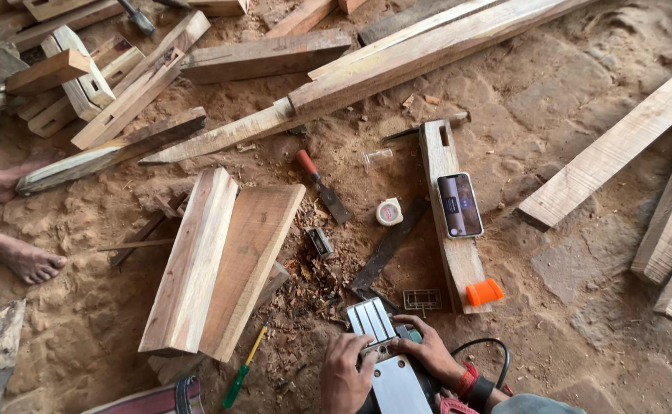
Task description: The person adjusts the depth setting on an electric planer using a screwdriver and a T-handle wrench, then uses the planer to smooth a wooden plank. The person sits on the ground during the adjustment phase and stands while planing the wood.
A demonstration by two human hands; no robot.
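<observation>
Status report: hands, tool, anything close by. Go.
Left hand and right hand both gripping the electric planer, fingers on its front. Planer low on the dirt floor. Metal square and wood chips just ahead.

1. Left hand (347,373): bare, nothing worn on the fingers (342,345) or on the wrist as far as the frame shows; forearm cut off by the bottom edge.
2. Right hand (426,351): bare, no rings visible.
3. Right wrist: red band (468,379) wrapped around it, with a wider black band (480,392) just behind, toward the forearm.
4. Grey-blue cloth (537,404) at the bottom edge behind the right wrist, either a sleeve or a trouser leg; cannot tell which.
</observation>
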